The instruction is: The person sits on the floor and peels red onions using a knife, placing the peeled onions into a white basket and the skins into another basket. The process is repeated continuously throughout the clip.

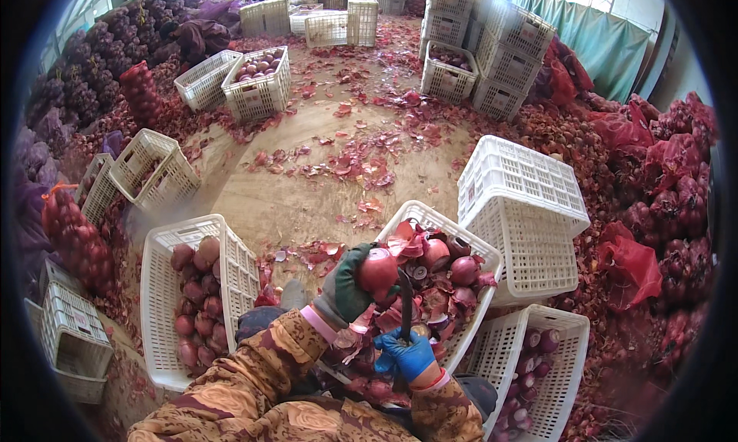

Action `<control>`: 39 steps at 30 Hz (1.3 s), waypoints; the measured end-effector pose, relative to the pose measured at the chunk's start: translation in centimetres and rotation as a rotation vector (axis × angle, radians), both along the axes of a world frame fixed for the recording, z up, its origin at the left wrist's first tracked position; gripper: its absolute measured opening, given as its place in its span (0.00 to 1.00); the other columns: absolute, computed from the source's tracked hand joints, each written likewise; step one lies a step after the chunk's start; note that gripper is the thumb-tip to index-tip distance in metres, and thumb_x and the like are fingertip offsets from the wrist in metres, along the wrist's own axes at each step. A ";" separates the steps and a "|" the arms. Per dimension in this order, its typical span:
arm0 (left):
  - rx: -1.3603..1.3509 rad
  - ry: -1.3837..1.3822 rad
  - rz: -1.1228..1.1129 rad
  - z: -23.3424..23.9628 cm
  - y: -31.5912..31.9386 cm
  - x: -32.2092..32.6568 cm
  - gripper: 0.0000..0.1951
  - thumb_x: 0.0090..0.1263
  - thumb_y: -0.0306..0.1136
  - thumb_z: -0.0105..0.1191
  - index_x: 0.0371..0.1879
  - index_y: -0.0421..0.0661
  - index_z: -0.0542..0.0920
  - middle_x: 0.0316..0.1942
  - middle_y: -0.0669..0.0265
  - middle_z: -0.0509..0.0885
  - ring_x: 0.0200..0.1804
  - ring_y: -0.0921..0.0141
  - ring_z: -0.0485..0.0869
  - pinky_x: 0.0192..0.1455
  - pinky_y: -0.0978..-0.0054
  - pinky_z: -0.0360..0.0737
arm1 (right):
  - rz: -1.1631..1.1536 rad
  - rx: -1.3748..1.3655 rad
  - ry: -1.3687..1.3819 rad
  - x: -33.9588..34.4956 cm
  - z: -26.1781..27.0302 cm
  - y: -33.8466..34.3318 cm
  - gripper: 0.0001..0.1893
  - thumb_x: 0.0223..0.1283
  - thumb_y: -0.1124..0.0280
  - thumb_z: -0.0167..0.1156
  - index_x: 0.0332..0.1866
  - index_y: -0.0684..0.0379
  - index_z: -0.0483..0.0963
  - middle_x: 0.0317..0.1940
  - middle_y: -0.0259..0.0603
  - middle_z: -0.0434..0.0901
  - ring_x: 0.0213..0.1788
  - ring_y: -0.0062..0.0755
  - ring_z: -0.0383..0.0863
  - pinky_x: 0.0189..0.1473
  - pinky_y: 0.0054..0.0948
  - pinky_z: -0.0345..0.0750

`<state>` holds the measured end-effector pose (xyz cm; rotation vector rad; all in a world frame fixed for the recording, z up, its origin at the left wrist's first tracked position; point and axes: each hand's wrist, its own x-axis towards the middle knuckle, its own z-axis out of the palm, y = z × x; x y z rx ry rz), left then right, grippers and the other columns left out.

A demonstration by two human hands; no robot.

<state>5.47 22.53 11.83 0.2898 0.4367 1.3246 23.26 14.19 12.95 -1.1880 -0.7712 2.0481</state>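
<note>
My left hand [347,289], in a grey and green work glove, grips a red onion [377,269] that shows a pale cut end. In a blue glove, my right hand [406,354] is closed around a knife [406,303] whose dark blade points up beside the onion. Both hands are over a white plastic crate [490,257] heaped with red onions [464,271] and loose onion skins [429,301]. The knife's handle is mostly hidden in my fist.
A crate of whole onions [155,303] stands at my left, a crate of trimmed onions [571,378] at my right. Stacked empty crates [519,182] rise beyond the right side. Onion skins [369,165] litter the floor. Net sacks [75,234] and onion piles line both sides.
</note>
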 end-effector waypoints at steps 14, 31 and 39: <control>0.008 0.337 0.297 1.3 -0.7 1.0 0.19 0.67 0.22 0.54 0.57 0.41 0.73 0.53 0.63 0.78 0.51 0.72 0.80 0.56 0.74 0.79 | 0.073 -0.006 -0.113 -1.4 -0.6 1.0 0.06 0.61 0.73 0.65 0.39 0.64 0.77 0.30 0.37 0.82 0.26 0.26 0.82 0.28 0.26 0.79; -0.338 -0.233 -0.038 -3.5 0.5 -1.2 0.11 0.71 0.31 0.52 0.49 0.45 0.77 0.50 0.58 0.79 0.51 0.54 0.80 0.53 0.40 0.80 | 0.214 0.005 -0.424 -2.0 -5.4 -1.3 0.10 0.60 0.68 0.67 0.40 0.63 0.78 0.32 0.37 0.85 0.28 0.22 0.82 0.34 0.24 0.79; -0.136 0.014 -0.114 -1.5 -0.4 -1.8 0.15 0.73 0.36 0.51 0.55 0.44 0.74 0.54 0.58 0.77 0.55 0.59 0.79 0.55 0.47 0.81 | 0.213 0.012 -0.448 -1.3 -4.0 -1.2 0.11 0.59 0.70 0.67 0.43 0.64 0.77 0.31 0.37 0.84 0.29 0.24 0.83 0.33 0.26 0.81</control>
